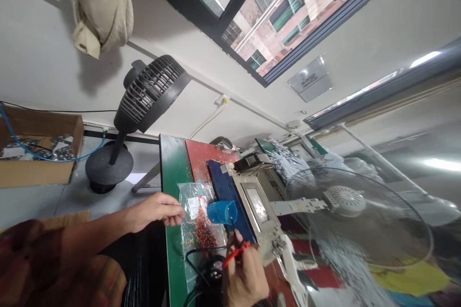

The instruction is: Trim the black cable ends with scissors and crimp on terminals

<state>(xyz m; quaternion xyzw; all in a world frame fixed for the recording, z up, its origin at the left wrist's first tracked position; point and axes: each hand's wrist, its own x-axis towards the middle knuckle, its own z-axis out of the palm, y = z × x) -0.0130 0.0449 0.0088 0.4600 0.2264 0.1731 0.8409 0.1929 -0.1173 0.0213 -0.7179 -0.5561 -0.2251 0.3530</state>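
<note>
My right hand (245, 273) is wrapped round a tool with a red-orange handle (236, 254), its dark tip pointing at a blue cup (222, 212). The cup lies on its side across a clear plastic bag (187, 240) and a dark blue tray (230, 192). Many small red pieces (206, 230) are spread on the bag beside the cup. At the bag's left edge, my left hand (162, 208) hovers with its fingers pressed together; whether something small is between them cannot be made out. Black cables (201, 251) loop beside my right hand.
The green table (171, 168) carries a red mat (201, 153) and a beige machine (259, 206). A large round fan (345, 201) stands at the right. Left of the table are a dark fan (151, 88) and a cardboard box (39, 168).
</note>
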